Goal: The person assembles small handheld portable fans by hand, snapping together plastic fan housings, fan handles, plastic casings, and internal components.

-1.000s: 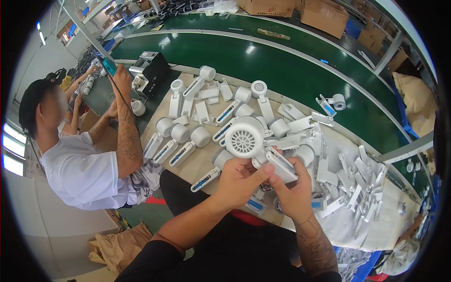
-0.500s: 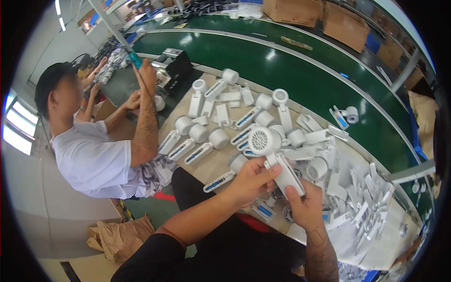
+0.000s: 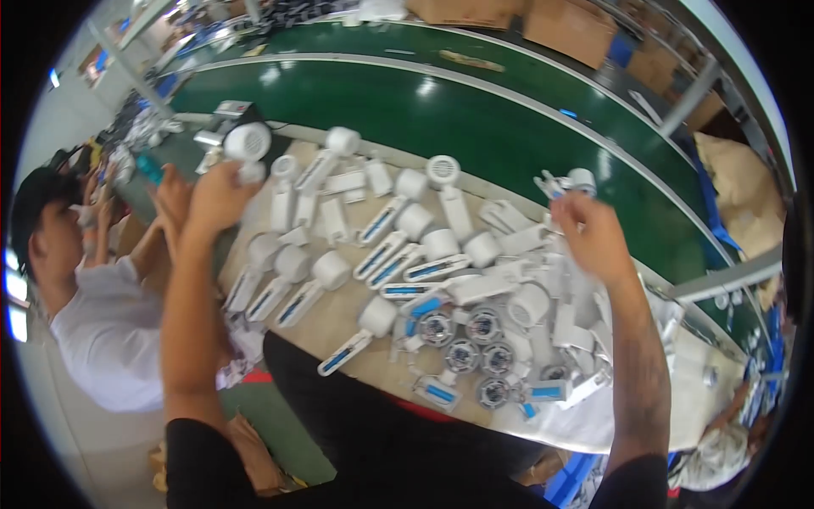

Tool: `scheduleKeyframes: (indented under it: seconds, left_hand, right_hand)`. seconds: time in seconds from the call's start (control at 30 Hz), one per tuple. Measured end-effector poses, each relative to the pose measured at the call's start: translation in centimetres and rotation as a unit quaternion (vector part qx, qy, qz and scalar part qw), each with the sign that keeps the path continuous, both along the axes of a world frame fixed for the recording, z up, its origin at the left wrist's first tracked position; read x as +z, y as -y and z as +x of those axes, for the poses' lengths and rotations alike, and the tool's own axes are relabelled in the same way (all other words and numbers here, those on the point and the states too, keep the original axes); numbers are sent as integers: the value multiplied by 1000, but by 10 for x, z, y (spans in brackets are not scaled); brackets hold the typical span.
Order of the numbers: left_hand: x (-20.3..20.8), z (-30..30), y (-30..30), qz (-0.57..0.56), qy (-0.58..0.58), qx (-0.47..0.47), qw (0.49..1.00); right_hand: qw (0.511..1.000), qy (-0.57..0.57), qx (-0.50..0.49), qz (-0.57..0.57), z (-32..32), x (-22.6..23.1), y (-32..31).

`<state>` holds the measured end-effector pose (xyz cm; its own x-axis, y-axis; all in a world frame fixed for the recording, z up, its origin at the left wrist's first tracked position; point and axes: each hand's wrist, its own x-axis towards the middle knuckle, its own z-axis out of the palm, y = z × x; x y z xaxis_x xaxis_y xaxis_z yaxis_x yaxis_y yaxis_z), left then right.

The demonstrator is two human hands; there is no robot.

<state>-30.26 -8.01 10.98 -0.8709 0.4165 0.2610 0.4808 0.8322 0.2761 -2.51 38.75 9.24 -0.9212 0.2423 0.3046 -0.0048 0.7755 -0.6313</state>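
My left hand [image 3: 222, 193] is stretched out to the far left, closed round a white handheld fan. The round grilled head of this handheld fan [image 3: 248, 142] stands up above my fingers; its handle is mostly hidden. On the green belt lies an unclosed fan body [image 3: 582, 178], white with a round head. Over its handle end, my right hand [image 3: 593, 237] has curled fingers, which look pinched on it, though blur hides the exact contact. Between my arms, several white fan bodies with blue strips in their handles [image 3: 380, 257] lie on the table, beside round motor units [image 3: 461, 356].
A co-worker in a white shirt [image 3: 110, 339] sits close at the left, holding a teal tool [image 3: 149, 168]. A metal box [image 3: 235, 109] stands past my left hand. Green conveyor belts [image 3: 365, 93] run behind the table [image 3: 356, 297]. Cardboard boxes [image 3: 570, 30] stand at the back.
My hands have parted: the left carried the handheld fan to the far left, and the right let go of it and reached to the fan body on the belt. The view has shifted right.
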Motion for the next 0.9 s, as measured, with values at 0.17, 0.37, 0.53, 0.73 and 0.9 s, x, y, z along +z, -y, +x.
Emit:
scheduleKeyframes:
  seconds: [0.17, 0.37, 0.53, 0.73, 0.9]
  left_hand:
    - [-40, -51, 39, -171, 82, 56, 980]
    - [-111, -75, 44, -109, 70, 48, 990]
    - [-103, -50, 38, -71, 106, 104, 986]
    - [-43, 24, -29, 340, 69, -24, 937]
    - [-19, 173, -125, 512, 433, -189, 718]
  right_hand:
    - [980, 63, -70, 174, -36, -39, -122]
    - [992, 68, -99, 41, -44, -128, -202]
    - [985, 43, -153, 70, -38, -110, -156]
    - [974, -5, -66, -217, 21, 7, -45]
    - [889, -44, 70, -451, 64, 34, 33]
